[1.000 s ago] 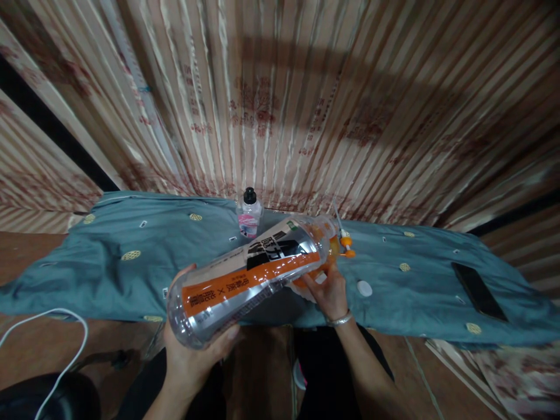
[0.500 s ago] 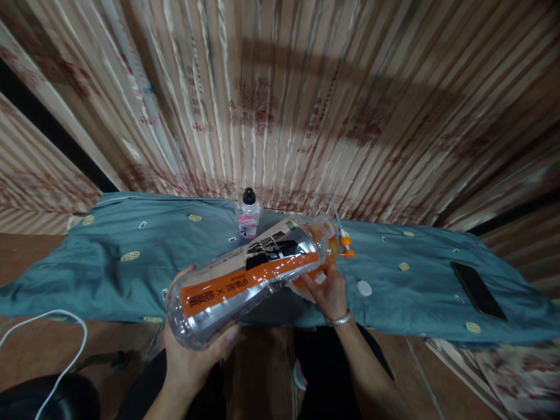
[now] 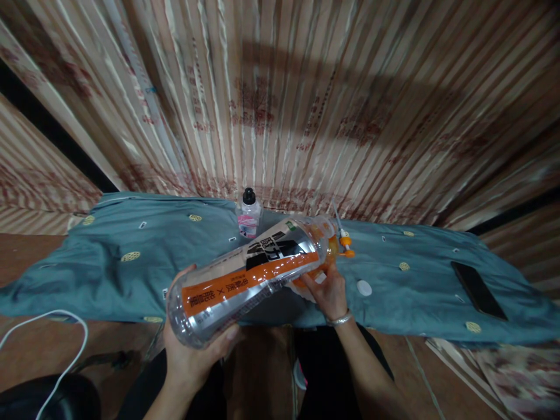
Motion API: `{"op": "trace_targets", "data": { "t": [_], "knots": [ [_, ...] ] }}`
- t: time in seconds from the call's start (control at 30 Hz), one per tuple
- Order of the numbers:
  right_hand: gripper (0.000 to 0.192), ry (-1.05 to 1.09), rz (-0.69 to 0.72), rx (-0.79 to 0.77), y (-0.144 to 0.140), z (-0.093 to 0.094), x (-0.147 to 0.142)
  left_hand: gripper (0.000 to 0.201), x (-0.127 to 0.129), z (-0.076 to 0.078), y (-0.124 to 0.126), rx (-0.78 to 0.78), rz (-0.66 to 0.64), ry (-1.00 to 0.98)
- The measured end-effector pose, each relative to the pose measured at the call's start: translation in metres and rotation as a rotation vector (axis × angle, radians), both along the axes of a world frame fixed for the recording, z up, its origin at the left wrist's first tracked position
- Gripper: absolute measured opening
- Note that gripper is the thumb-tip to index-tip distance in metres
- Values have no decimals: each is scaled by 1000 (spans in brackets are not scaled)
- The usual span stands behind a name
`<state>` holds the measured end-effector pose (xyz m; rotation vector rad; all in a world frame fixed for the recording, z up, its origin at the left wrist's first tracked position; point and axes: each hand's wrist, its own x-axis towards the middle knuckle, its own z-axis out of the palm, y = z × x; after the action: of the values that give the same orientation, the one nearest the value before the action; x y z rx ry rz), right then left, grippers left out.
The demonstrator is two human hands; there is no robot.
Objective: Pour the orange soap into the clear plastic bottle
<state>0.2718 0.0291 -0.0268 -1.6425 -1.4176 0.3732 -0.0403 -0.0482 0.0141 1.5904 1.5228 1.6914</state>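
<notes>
Two bare forearms come up from the 6 o'clock edge of the frame, with no sleeves showing on either. The left hand (image 3: 192, 356) wears no ring, band or glove that can be seen. The right hand (image 3: 329, 294) has a thin silvery bracelet (image 3: 339, 319) round the wrist, sitting at 5 o'clock of the palm. Below the arms, dark, near-black clothing (image 3: 332, 361) covers the lap; its cut cannot be made out in the dim light.
</notes>
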Motion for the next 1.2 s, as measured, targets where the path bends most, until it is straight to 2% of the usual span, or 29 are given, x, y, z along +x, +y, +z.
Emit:
{"op": "trace_targets", "data": {
  "t": [0.13,0.27,0.37,0.73,0.97,1.2],
  "knots": [
    [67,-23,14,-13,-1,-1,2,112,5,4,0,-8,-1,-6],
    [71,-31,14,-5,-1,-1,1,107,11,9,-1,-10,102,-36],
    [75,-25,2,20,0,-1,0,109,9,8,-1,-23,9,-22],
    [76,-41,-11,46,0,-3,0,107,5,8,1,-37,29,-28],
    [66,-73,-15,19,0,-2,0,106,11,9,0,-19,39,-31],
    [70,-57,-21,-12,-1,1,0,108,4,7,1,-52,12,-40]
  ]
}}
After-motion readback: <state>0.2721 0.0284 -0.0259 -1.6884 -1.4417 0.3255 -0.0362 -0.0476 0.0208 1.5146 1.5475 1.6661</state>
